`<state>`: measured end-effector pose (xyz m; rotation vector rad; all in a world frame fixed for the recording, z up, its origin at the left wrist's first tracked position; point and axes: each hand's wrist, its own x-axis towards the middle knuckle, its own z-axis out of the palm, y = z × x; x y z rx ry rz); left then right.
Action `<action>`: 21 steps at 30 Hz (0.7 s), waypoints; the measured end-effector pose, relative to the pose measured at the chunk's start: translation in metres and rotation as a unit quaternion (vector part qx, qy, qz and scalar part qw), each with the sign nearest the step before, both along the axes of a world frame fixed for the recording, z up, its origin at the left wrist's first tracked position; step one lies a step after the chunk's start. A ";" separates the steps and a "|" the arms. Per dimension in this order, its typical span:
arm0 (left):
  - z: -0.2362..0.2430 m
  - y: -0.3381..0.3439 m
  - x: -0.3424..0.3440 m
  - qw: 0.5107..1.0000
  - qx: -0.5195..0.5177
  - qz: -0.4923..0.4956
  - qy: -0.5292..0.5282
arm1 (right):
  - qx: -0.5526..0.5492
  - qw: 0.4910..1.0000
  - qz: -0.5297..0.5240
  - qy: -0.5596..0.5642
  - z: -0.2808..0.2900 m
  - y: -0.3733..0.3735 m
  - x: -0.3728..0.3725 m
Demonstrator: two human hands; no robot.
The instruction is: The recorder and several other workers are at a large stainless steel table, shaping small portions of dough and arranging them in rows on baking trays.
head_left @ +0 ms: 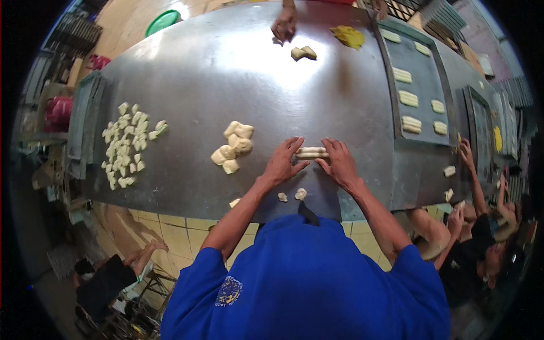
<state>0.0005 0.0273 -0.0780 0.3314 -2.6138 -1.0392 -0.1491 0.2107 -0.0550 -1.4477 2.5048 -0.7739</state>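
At the steel table's near side, my left hand and my right hand hold the two ends of side-by-side pale dough rolls, thumbs below and fingers above. Left of them lies a cluster of smooth dough pieces. Two small dough scraps sit between my forearms. Farther left, many small cut dough pieces are spread out.
A tray of shaped dough and other trays are at the right; stacked trays at the left. A co-worker's hand is across the table near yellow material. Other people work right; another sits lower left.
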 end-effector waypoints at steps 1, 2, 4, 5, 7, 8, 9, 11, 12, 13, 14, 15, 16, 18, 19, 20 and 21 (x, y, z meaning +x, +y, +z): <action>0.009 -0.004 0.009 0.996 0.058 0.059 -0.014 | 0.045 0.997 -0.017 -0.063 0.006 -0.012 0.004; 0.016 -0.005 0.014 0.986 0.119 0.114 -0.025 | 0.040 0.997 -0.011 -0.063 0.012 -0.025 0.007; 0.020 -0.041 0.045 0.963 0.124 0.240 0.014 | 0.094 0.948 0.013 -0.303 0.020 -0.066 0.024; 0.025 -0.058 0.054 0.945 0.140 0.292 0.035 | 0.059 0.953 0.049 -0.293 -0.001 -0.079 0.033; 0.037 -0.090 0.079 0.958 0.001 0.285 -0.022 | -0.032 0.987 0.111 -0.110 -0.021 -0.114 0.059; 0.035 -0.104 0.092 0.961 -0.055 0.263 -0.062 | -0.037 0.986 0.120 -0.108 -0.023 -0.135 0.073; 0.033 -0.109 0.099 0.960 -0.058 0.268 -0.058 | -0.055 0.986 0.133 -0.086 -0.024 -0.153 0.083; 0.024 -0.115 0.106 0.967 -0.115 0.149 -0.172 | -0.073 0.985 0.143 -0.061 -0.032 -0.173 0.092; 0.019 -0.117 0.106 0.968 -0.117 0.149 -0.167 | -0.040 0.983 0.171 -0.046 -0.036 -0.180 0.093; 0.013 -0.117 0.105 0.968 -0.123 0.134 -0.170 | -0.006 0.980 0.196 -0.030 -0.040 -0.183 0.091; 0.006 -0.119 0.111 0.968 -0.127 0.126 -0.178 | -0.005 0.979 0.201 -0.028 -0.038 -0.183 0.093; 0.004 -0.118 0.113 0.969 -0.124 0.126 -0.175 | 0.021 0.980 0.180 -0.079 -0.030 -0.173 0.091; 0.002 -0.118 0.116 0.966 -0.127 0.130 -0.185 | 0.048 0.978 0.158 -0.129 -0.022 -0.162 0.089; 0.003 -0.119 0.117 0.964 -0.127 0.137 -0.189 | 0.040 0.971 0.105 -0.211 0.000 -0.133 0.076; 0.002 -0.121 0.120 0.960 -0.131 0.151 -0.195 | 0.028 0.954 0.052 -0.295 0.011 -0.119 0.070; 0.003 -0.119 0.116 0.958 -0.134 0.158 -0.198 | 0.029 0.955 0.045 -0.291 0.018 -0.101 0.061; 0.007 -0.110 0.107 0.960 -0.131 0.151 -0.194 | -0.060 0.963 -0.003 -0.262 0.023 -0.085 0.050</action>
